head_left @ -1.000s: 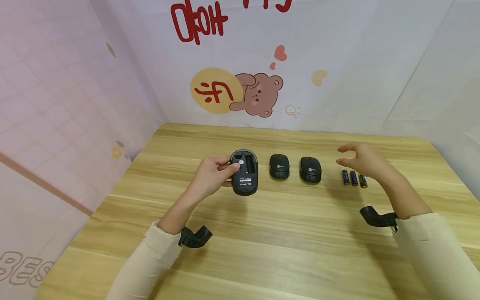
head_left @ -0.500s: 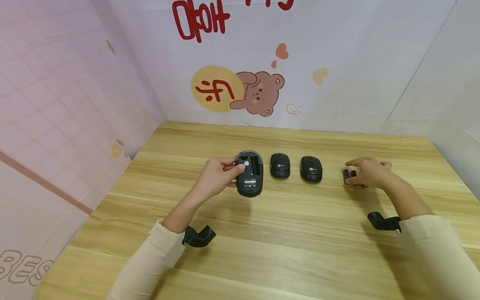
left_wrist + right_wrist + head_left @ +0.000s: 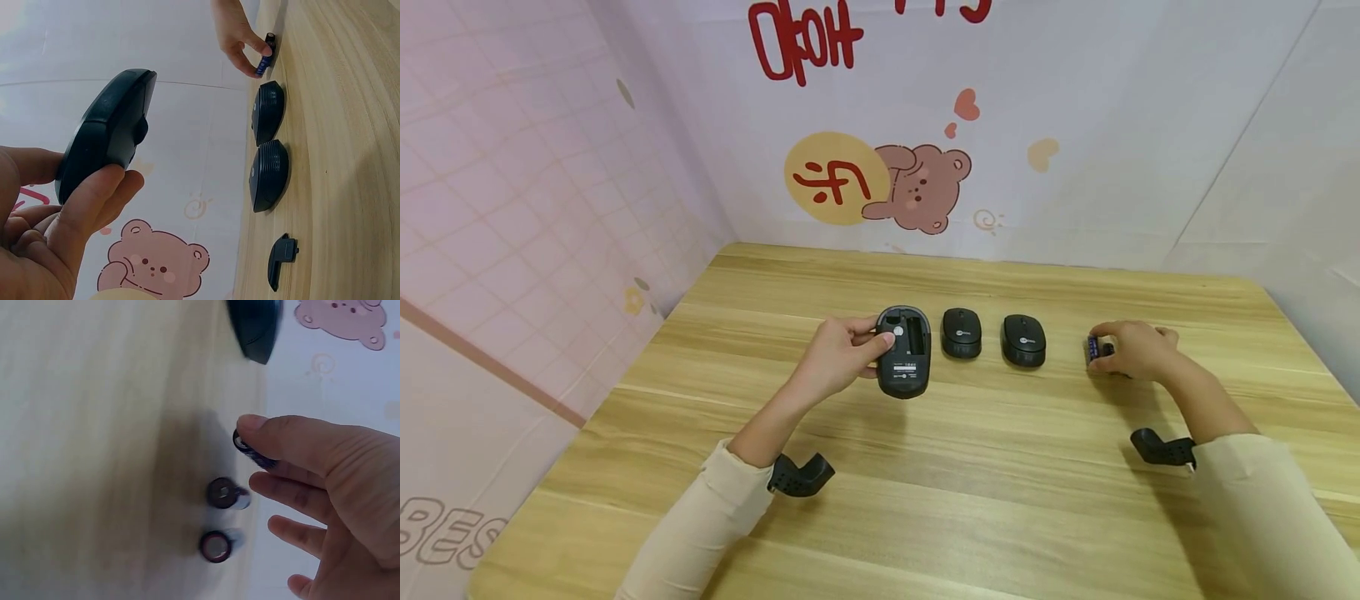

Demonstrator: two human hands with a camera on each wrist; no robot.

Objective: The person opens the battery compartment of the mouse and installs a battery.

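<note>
My left hand (image 3: 842, 358) holds a black computer mouse (image 3: 904, 367) above the table, thumb on its underside and fingers behind. The underside faces me, and its battery compartment is uncovered, with a bare slot showing. At the right, my right hand (image 3: 1138, 350) pinches a dark blue battery (image 3: 1093, 348) between thumb and fingers. The left wrist view shows this battery (image 3: 265, 62) tilted, close over the tabletop. Two other batteries (image 3: 222, 493) stay on the table beside the right hand, mostly hidden by it in the head view.
Two more black mice (image 3: 961, 333) (image 3: 1023, 340) sit upright between my hands on the wooden table (image 3: 970, 500). A small black battery cover (image 3: 282, 259) lies on the table, seen in the left wrist view. A printed cloth wall (image 3: 1075, 100) rises behind the table.
My right hand has come down onto the batteries and now pinches the leftmost one. The left hand has shifted slightly right with the mouse.
</note>
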